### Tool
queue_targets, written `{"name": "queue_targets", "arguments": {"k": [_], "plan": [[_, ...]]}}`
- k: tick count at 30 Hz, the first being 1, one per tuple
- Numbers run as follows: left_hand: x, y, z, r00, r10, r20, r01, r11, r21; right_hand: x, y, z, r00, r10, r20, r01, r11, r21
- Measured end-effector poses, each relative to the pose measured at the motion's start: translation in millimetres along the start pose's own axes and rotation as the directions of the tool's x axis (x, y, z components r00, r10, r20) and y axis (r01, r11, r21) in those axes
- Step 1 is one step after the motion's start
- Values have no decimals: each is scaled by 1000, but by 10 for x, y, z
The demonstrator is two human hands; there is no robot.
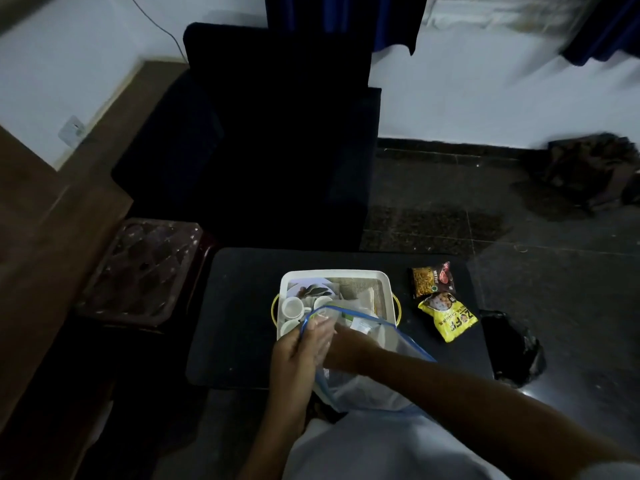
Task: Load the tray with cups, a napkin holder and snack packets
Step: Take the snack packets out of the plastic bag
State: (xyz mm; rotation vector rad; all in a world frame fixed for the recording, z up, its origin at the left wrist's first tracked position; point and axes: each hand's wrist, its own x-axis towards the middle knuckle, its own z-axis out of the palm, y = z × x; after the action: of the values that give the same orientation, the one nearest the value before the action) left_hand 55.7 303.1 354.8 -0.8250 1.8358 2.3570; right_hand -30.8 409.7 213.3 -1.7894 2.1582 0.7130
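Observation:
A white tray [332, 273] with yellow handles stands on the dark low table [239, 306]. Small white cups [292, 306] and a plate lie in its left half. Over the tray's near side I hold a clear plastic bag [374, 379] with a blue rim. My left hand [294, 355] grips the bag's rim at the left. My right hand [341, 342] reaches to the bag's mouth, its fingers hidden behind plastic and my left hand. Two snack packets lie on the table right of the tray: a red-and-orange one [433, 279] and a yellow one [448, 318].
A dark armchair [277, 150] stands behind the table. A plastic-wrapped stool [145, 268] is at the left. A black bag [516, 351] sits on the floor by the table's right end, and a brown heap [588, 171] lies farther back.

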Motion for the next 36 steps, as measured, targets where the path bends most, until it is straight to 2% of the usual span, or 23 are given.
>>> {"name": "queue_targets", "arguments": {"k": [2, 4, 6, 7, 12, 14, 17, 20, 22, 23, 24, 25, 26, 27, 28, 29, 30, 32, 33, 36], "plan": [[19, 9, -44, 1000, -4, -11, 4, 1000, -5, -28, 37, -139, 999, 19, 48, -14, 995, -97], [44, 27, -55, 1000, -13, -4, 13, 1000, 6, -39, 22, -138, 997, -20, -72, 6, 980, -198], [75, 40, -56, 1000, -17, -5, 17, 1000, 20, -111, 31, -297, 990, -90, -113, 63, 973, -224], [90, 44, -60, 1000, -15, -12, 16, 999, 43, -165, 53, -371, 994, -78, -76, 63, 981, -184], [183, -3, -132, 999, -19, -34, 23, 993, 117, -589, 115, -875, 985, 16, -173, -7, 999, 53], [228, -17, -169, 998, -11, -55, 20, 986, 167, -824, 156, -1058, 974, 78, -214, -45, 987, 155], [274, -15, -180, 996, -49, -71, 59, 988, 141, -1250, 242, -1348, 944, 183, -276, -96, 949, 300], [280, 6, -172, 998, -33, -54, 41, 988, 149, -1647, 339, -1410, 848, 332, -413, -133, 888, 440], [262, 18, -159, 999, -16, -41, 22, 987, 158, -1893, 372, -1351, 716, 506, -481, -124, 770, 626], [248, 27, -139, 999, -14, -38, 20, 987, 161, -2015, 379, -1337, 663, 553, -505, -146, 756, 638], [233, 33, -112, 999, -17, -30, 21, 987, 162, -2123, 343, -1272, 607, 637, -475, -182, 693, 698], [216, 36, -79, 1000, -20, -24, 24, 988, 155, -2228, 315, -1189, 585, 699, -412, -160, 597, 786], [193, 38, -43, 999, -26, -26, 30, 990, 137, -2367, 333, -1168, 551, 733, -400, -209, 584, 784], [166, 45, -11, 999, -37, -36, 41, 992, 116, -2518, 374, -1120, 487, 749, -450, -256, 615, 746], [142, 53, 27, 998, -46, -52, 51, 994, 99, -2596, 415, -1035, 456, 769, -448, -245, 592, 767], [120, 50, 59, 996, -50, -68, 56, 994, 95, -2652, 436, -914, 407, 803, -436, -224, 550, 804], [100, 34, 93, 995, -52, -83, 61, 992, 108, -2716, 449, -766, 387, 826, -409, -228, 516, 826], [71, -15, 152, 992, -65, -108, 77, 991, 113, -2781, 494, -414, 344, 898, -275, -209, 359, 910], [60, -34, 184, 989, -82, -122, 94, 992, 90, -2774, 507, -224, 342, 921, -189, -218, 273, 937], [-11, -49, 323, 982, -112, -150, 122, 991, 59, -2643, 526, 532, 401, 915, 41, -331, 103, 938]]}}
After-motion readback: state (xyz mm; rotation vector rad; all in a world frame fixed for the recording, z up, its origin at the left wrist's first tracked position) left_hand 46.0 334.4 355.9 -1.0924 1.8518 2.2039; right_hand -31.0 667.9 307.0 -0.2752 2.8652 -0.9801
